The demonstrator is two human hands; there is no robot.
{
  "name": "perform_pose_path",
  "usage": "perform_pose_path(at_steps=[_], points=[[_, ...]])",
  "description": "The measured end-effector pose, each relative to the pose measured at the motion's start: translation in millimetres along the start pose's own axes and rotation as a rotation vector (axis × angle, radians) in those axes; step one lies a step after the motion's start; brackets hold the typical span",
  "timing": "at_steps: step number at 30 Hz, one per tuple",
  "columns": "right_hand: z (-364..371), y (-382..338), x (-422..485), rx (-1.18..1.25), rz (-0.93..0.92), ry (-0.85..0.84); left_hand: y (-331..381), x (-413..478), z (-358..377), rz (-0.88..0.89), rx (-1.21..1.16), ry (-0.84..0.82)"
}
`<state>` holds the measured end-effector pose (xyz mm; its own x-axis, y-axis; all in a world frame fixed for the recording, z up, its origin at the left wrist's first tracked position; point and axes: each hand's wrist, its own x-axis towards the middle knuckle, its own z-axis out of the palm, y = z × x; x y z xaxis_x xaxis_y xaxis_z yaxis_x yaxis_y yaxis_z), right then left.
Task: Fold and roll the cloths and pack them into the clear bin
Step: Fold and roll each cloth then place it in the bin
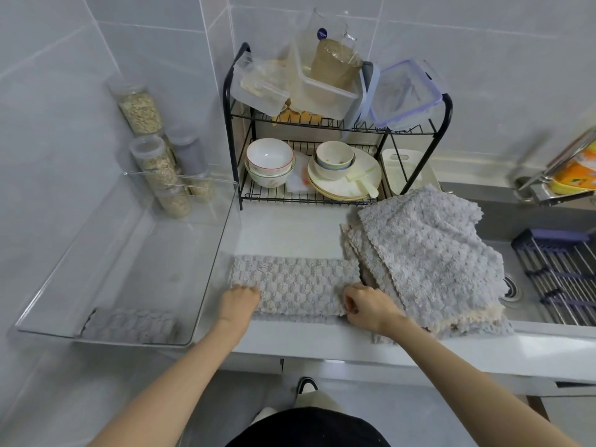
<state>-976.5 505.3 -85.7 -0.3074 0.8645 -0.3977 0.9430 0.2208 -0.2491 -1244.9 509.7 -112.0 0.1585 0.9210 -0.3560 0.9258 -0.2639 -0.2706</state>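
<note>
Both hands (240,301) (366,306) gripping folded cloth (296,290) ends, clear bin (206,259) left

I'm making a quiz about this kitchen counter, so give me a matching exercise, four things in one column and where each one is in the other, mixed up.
Things:
1. rolled cloth
2. folded cloth
3. cloth pile
4. white bowls

Places:
A. on the dish rack's lower shelf
B. under both hands on the counter
C. inside the clear bin
D. at the counter's right, beside the sink

Pairs: 1-C, 2-B, 3-D, 4-A
</note>
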Motion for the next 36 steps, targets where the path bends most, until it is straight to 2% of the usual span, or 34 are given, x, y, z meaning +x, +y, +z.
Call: perform_pose_path(at_steps=[9, 14, 17, 20, 22, 27, 32, 36], points=[[8, -4, 0, -0.094, 0.022, -0.074, 1, -3, 8, 0.001, 0.023, -0.089], [-9, -17, 5, -0.209, 0.056, -0.167, 7, -6, -3, 0.099, -0.154, -0.077], [-16, -36, 13, -0.125, 0.02, 0.026, 14, -2, -14, 0.137, -0.343, 0.112], [-1, -52, 32, 0.034, -0.038, 0.24, 24, 12, -18, 0.088, -0.458, 0.301], [14, -61, 49, 0.114, -0.044, 0.257, 33, 26, -12, 0.061, -0.502, 0.369], [46, -77, 75, 0.1, 0.041, 0.187, 49, 42, 8, 0.007, -0.477, 0.247], [73, -66, 79, 0.042, 0.036, 0.279, 50, 43, 31, 0.009, -0.523, 0.247], [70, -46, 77, 0.011, 0.019, 0.304, 42, 44, 37, -0.055, -0.558, 0.319]])
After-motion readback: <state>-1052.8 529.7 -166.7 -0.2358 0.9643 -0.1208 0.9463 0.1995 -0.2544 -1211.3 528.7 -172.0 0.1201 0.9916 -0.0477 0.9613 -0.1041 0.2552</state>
